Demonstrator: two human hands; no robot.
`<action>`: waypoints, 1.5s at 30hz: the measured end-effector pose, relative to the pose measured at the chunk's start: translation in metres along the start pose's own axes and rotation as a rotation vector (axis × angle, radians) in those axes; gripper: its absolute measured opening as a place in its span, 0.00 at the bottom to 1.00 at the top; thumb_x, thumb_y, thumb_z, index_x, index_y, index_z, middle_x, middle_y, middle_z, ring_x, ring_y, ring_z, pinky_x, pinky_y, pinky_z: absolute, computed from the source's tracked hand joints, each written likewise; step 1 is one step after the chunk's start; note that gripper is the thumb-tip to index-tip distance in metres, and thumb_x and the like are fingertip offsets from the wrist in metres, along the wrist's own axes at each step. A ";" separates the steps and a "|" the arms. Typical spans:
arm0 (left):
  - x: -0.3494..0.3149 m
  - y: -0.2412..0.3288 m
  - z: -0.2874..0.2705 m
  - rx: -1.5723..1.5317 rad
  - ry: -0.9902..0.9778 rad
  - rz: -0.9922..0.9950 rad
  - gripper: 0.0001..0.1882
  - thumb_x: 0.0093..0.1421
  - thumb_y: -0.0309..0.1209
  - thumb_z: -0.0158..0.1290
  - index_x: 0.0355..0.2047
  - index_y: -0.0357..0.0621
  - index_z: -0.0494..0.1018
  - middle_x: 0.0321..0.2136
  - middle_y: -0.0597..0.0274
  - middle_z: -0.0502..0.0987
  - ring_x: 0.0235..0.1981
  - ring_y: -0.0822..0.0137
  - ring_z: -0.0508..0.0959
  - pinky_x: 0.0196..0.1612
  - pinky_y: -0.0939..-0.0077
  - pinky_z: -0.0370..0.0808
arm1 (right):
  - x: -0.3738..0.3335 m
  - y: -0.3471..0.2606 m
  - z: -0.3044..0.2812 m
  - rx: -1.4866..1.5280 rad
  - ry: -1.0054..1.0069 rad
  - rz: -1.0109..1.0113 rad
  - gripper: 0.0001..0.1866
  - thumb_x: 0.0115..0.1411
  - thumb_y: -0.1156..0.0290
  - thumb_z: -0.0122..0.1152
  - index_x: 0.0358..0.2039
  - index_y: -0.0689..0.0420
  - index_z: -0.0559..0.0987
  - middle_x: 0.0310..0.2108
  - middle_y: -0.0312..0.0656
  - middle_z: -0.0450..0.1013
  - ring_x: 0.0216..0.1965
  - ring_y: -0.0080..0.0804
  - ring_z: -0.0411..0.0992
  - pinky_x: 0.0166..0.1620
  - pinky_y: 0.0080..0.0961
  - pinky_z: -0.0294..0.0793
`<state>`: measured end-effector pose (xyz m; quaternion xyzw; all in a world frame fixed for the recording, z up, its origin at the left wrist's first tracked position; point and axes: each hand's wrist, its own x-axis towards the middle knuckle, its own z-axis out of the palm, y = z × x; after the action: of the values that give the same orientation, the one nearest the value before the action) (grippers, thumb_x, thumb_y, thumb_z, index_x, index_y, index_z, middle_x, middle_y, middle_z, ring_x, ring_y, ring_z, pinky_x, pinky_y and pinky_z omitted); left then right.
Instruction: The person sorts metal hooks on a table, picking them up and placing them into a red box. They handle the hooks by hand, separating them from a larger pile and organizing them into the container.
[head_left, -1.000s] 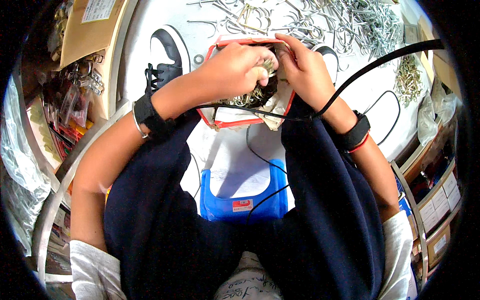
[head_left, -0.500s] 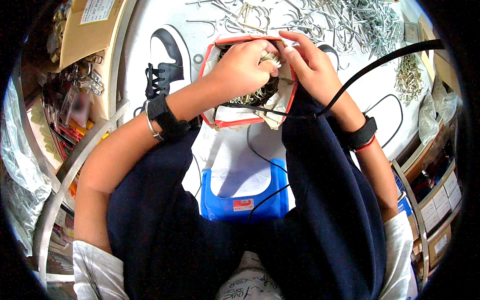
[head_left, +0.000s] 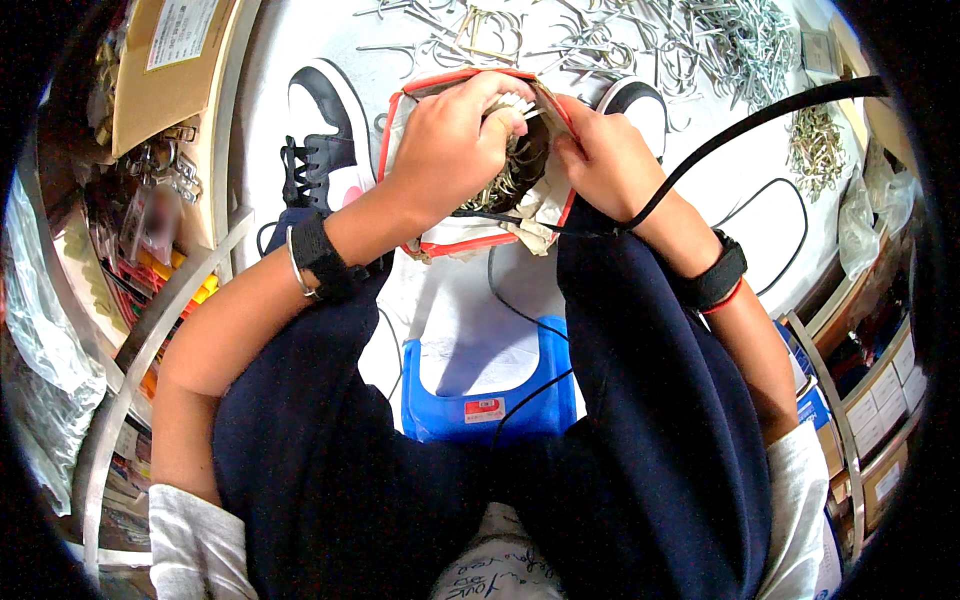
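Between my knees is an open box (head_left: 462, 247) with red edges and pale inner sides. Brass-coloured metal hooks (head_left: 512, 185) lie in its dark inside. My left hand (head_left: 450, 145) reaches over the box's far left part, fingers curled round a small bunch of shiny hooks (head_left: 514, 102). At the box's right side, my right hand (head_left: 612, 160) pinches the upper right edge, thumb inward and fingers outside. Part of the box's contents is hidden under my left hand.
Loose silver hooks (head_left: 590, 45) lie on the white floor beyond the box, with a dense pile (head_left: 745, 50) at far right and a smaller brass-coloured pile (head_left: 818, 150). A black cable (head_left: 740, 140) crosses near my right hand. A blue stool (head_left: 430, 415) is below me. Shelves flank both sides.
My right hand's fingers have gone from outstretched to closed on the box's edge. My left hand and the box have shifted slightly left, with the bunch of hooks still in that hand.
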<state>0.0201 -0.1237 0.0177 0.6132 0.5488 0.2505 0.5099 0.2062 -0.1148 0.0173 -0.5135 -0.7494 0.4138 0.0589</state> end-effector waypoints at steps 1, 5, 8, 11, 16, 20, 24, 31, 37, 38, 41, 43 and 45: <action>0.001 0.001 0.001 0.005 0.013 0.029 0.12 0.58 0.22 0.47 0.43 0.36 0.72 0.33 0.54 0.80 0.33 0.69 0.81 0.38 0.78 0.75 | 0.001 -0.001 0.000 -0.001 -0.001 0.003 0.13 0.52 0.74 0.51 0.40 0.61 0.70 0.21 0.58 0.72 0.26 0.57 0.73 0.32 0.49 0.73; 0.004 -0.002 0.004 0.110 -0.025 0.105 0.12 0.57 0.23 0.49 0.43 0.39 0.72 0.32 0.53 0.79 0.34 0.65 0.81 0.37 0.76 0.75 | 0.000 -0.002 -0.002 0.023 0.000 0.024 0.13 0.54 0.74 0.51 0.41 0.61 0.71 0.22 0.58 0.73 0.26 0.56 0.73 0.32 0.47 0.73; 0.001 -0.014 0.004 0.255 -0.040 0.237 0.15 0.56 0.24 0.51 0.45 0.41 0.70 0.35 0.53 0.78 0.36 0.59 0.80 0.37 0.72 0.77 | -0.002 -0.001 -0.005 0.092 -0.002 0.068 0.14 0.55 0.72 0.53 0.42 0.60 0.72 0.23 0.57 0.74 0.27 0.54 0.74 0.32 0.43 0.74; -0.002 -0.009 -0.002 0.209 -0.077 0.116 0.17 0.55 0.25 0.52 0.46 0.40 0.70 0.39 0.53 0.77 0.38 0.58 0.79 0.39 0.70 0.78 | -0.003 -0.003 -0.010 0.154 -0.017 0.086 0.16 0.54 0.70 0.55 0.44 0.60 0.72 0.24 0.55 0.75 0.27 0.52 0.75 0.32 0.41 0.75; -0.004 -0.004 -0.018 0.225 -0.049 0.222 0.20 0.54 0.24 0.53 0.49 0.42 0.70 0.43 0.55 0.76 0.41 0.60 0.78 0.41 0.71 0.78 | -0.001 0.000 -0.008 0.123 -0.010 0.057 0.18 0.53 0.70 0.57 0.45 0.61 0.72 0.25 0.54 0.76 0.28 0.50 0.76 0.33 0.39 0.76; -0.007 0.005 -0.041 0.311 -0.054 0.236 0.19 0.54 0.22 0.53 0.47 0.42 0.72 0.41 0.58 0.77 0.41 0.64 0.79 0.41 0.73 0.78 | -0.001 -0.002 -0.014 0.134 -0.023 0.114 0.18 0.52 0.70 0.58 0.44 0.60 0.71 0.32 0.52 0.75 0.33 0.49 0.75 0.37 0.38 0.75; -0.015 0.005 -0.054 0.508 -0.070 0.230 0.15 0.54 0.28 0.56 0.43 0.41 0.73 0.36 0.53 0.78 0.36 0.58 0.79 0.38 0.70 0.77 | -0.001 -0.008 -0.016 -0.012 0.215 -0.147 0.19 0.48 0.72 0.61 0.42 0.58 0.71 0.38 0.48 0.69 0.40 0.46 0.71 0.42 0.34 0.72; -0.013 -0.003 -0.042 0.805 -0.144 0.308 0.12 0.54 0.34 0.55 0.36 0.41 0.71 0.30 0.52 0.76 0.31 0.52 0.77 0.32 0.61 0.75 | 0.011 -0.024 -0.015 -0.261 0.383 -0.403 0.16 0.44 0.73 0.63 0.36 0.54 0.74 0.41 0.42 0.68 0.43 0.42 0.68 0.46 0.31 0.70; -0.006 -0.014 -0.043 0.846 -0.156 0.426 0.07 0.57 0.32 0.51 0.30 0.40 0.69 0.25 0.51 0.75 0.27 0.51 0.77 0.30 0.59 0.74 | 0.010 -0.022 -0.008 -0.403 0.341 -0.424 0.10 0.43 0.70 0.62 0.30 0.51 0.77 0.49 0.39 0.67 0.54 0.40 0.63 0.56 0.37 0.62; -0.006 -0.015 -0.043 0.845 -0.138 0.398 0.07 0.57 0.32 0.51 0.29 0.40 0.69 0.24 0.51 0.75 0.27 0.51 0.77 0.30 0.59 0.74 | 0.010 -0.022 -0.006 -0.426 0.344 -0.410 0.09 0.44 0.69 0.62 0.29 0.50 0.77 0.51 0.39 0.66 0.56 0.39 0.61 0.58 0.39 0.59; -0.005 -0.016 -0.042 0.845 -0.110 0.333 0.07 0.58 0.31 0.51 0.30 0.40 0.70 0.24 0.50 0.75 0.28 0.51 0.77 0.30 0.60 0.74 | 0.010 -0.017 0.000 -0.454 0.315 -0.424 0.06 0.45 0.67 0.61 0.27 0.47 0.79 0.56 0.38 0.63 0.62 0.40 0.54 0.63 0.43 0.51; -0.005 -0.011 -0.042 0.860 -0.118 0.303 0.07 0.58 0.30 0.51 0.30 0.39 0.70 0.25 0.50 0.75 0.28 0.52 0.77 0.31 0.60 0.75 | 0.011 -0.016 0.001 -0.454 0.282 -0.436 0.06 0.44 0.68 0.62 0.26 0.45 0.79 0.59 0.36 0.61 0.63 0.40 0.52 0.64 0.44 0.49; -0.002 -0.013 -0.042 0.810 -0.099 0.372 0.07 0.57 0.30 0.51 0.33 0.39 0.71 0.27 0.50 0.76 0.28 0.52 0.77 0.31 0.61 0.75 | 0.010 -0.017 0.002 -0.457 0.243 -0.422 0.09 0.41 0.70 0.65 0.27 0.44 0.80 0.61 0.33 0.58 0.64 0.42 0.50 0.64 0.44 0.50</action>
<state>-0.0223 -0.1130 0.0212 0.8630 0.4578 0.0733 0.2007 0.1886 -0.1100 0.0247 -0.3923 -0.9003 0.1495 0.1154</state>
